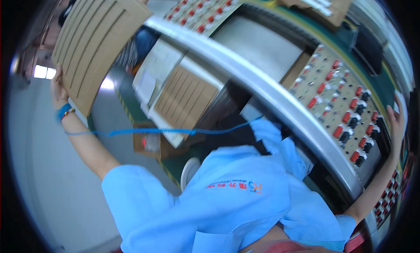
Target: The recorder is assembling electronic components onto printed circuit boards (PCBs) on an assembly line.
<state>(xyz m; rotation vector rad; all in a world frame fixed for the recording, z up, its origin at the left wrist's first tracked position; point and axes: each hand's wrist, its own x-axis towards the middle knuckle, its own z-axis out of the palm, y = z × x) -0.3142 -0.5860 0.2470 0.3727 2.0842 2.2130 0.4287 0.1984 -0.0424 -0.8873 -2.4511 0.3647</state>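
Left hand (60, 89) gripping striped cardboard (98, 38).
Right hand (397, 124) well right of that grip, by component board (339, 106); can't tell its hold.

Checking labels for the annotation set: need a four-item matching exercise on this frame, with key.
Items
1. Large slotted brown cardboard sheet
2. Coiled blue cord
3. Long silver metal rail
4. Bare right hand

Places or states
A. Runs rightward from beside the left forearm
B. Far right of the picture, near a tan circuit panel with red and black components
C. Held at its edge by the left hand
D. Slants across between the light blue cloth shirt and the panel

Pairs: 1-C, 2-A, 3-D, 4-B
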